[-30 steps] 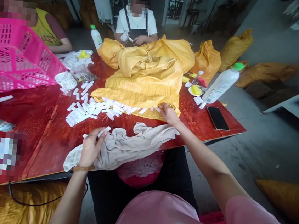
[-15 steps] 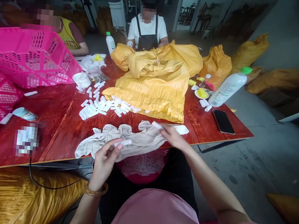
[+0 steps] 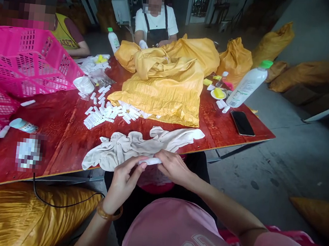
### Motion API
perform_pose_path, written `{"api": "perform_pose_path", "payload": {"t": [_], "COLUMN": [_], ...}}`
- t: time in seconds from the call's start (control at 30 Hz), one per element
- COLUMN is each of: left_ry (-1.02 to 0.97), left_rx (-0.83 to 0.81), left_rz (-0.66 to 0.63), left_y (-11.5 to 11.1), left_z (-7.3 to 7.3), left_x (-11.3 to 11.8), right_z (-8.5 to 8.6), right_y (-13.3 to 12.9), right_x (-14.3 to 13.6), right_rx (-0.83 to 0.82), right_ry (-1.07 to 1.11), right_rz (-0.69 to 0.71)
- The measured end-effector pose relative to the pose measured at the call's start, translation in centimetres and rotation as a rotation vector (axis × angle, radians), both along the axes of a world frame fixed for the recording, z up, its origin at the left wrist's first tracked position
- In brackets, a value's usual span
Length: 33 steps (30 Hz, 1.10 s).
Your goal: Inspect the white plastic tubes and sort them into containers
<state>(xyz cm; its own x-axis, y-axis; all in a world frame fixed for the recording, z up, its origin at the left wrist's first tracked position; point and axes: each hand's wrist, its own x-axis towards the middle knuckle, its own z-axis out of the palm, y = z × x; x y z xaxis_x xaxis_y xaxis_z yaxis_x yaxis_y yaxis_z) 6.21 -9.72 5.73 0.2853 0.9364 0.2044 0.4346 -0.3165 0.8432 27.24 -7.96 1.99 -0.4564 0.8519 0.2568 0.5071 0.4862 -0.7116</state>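
Note:
Before my lap, a small white oblong piece [image 3: 152, 161], apparently plastic, spans the gap between my two hands. My left hand [image 3: 123, 178] pinches its left end between thumb and fingers. At the other end, the closed fingers of my right hand [image 3: 174, 167] grip it. Whether this is one piece or two put end to end, I cannot tell. A crumpled off-white cloth [image 3: 129, 144] lies just beyond my hands along the table edge. Below them, a pink container [image 3: 157, 187] with white pieces is partly hidden. Loose white pieces [image 3: 103, 114] are heaped past the cloth.
A yellow woven sack [image 3: 161, 95] covers the middle of the red table [image 3: 64, 128]. Pink crates [image 3: 38, 59] stand left. A bottle [image 3: 247, 84] and a phone [image 3: 242, 123] are at the right. Two people sit across; a full sack [image 3: 39, 219] lies below left.
My right hand has come from the cloth's right end, where it held a white piece, down and left to meet my left hand. The left hand has shifted slightly right. The view has tilted a little.

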Motion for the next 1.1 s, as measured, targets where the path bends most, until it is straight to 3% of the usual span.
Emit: {"api": "perform_pose_path", "payload": {"t": [0.07, 0.17, 0.27, 0.33, 0.43, 0.57, 0.67, 0.73, 0.9, 1.0, 1.1], "left_ry": [-0.059, -0.132, -0.178, -0.143, -0.097, -0.221, -0.282, -0.276, -0.183, -0.080, 0.035], "left_rx": [-0.116, -0.200, -0.115, -0.042, -0.078, -0.225, -0.258, -0.243, -0.151, -0.081, -0.033], "left_rz": [0.026, 0.035, 0.053, 0.002, -0.062, 0.078, 0.141, 0.152, 0.107, 0.063, -0.075], "left_y": [0.0, 0.3, 1.1, 1.5, 1.7, 0.9, 0.2, -0.2, -0.8, -0.9, -0.7], "left_z": [-0.6, -1.4, -1.5, -1.3, -1.1, -1.5, -2.1, -2.7, -3.9, -4.0, -3.7], "left_x": [0.3, 0.1, -0.7, -1.0, -0.7, 0.9, 1.6, 1.5, 0.7, 0.6, 0.4], "right_z": [0.0, 0.4, 0.9, 0.9, 0.5, -0.6, -1.1, -1.0, -0.5, -1.1, -1.4], "right_y": [-0.3, -0.4, -0.3, -0.4, -0.6, -1.0, -1.2, -1.1, -0.9, -0.9, -0.6], "right_x": [-0.7, -1.1, -0.8, -0.7, -0.9, -1.5, -1.7, -1.4, -0.7, -0.8, -0.5], "right_rx": [0.044, -0.141, -0.441, -0.540, -0.370, 0.012, 0.119, 0.070, -0.301, -0.354, -0.376], "right_ry": [-0.027, 0.157, 0.359, 0.392, 0.261, -0.157, -0.274, -0.195, 0.229, 0.301, 0.278], "right_rz": [-0.016, 0.111, 0.288, 0.355, 0.249, -0.059, -0.120, -0.087, 0.263, 0.227, 0.218]}}
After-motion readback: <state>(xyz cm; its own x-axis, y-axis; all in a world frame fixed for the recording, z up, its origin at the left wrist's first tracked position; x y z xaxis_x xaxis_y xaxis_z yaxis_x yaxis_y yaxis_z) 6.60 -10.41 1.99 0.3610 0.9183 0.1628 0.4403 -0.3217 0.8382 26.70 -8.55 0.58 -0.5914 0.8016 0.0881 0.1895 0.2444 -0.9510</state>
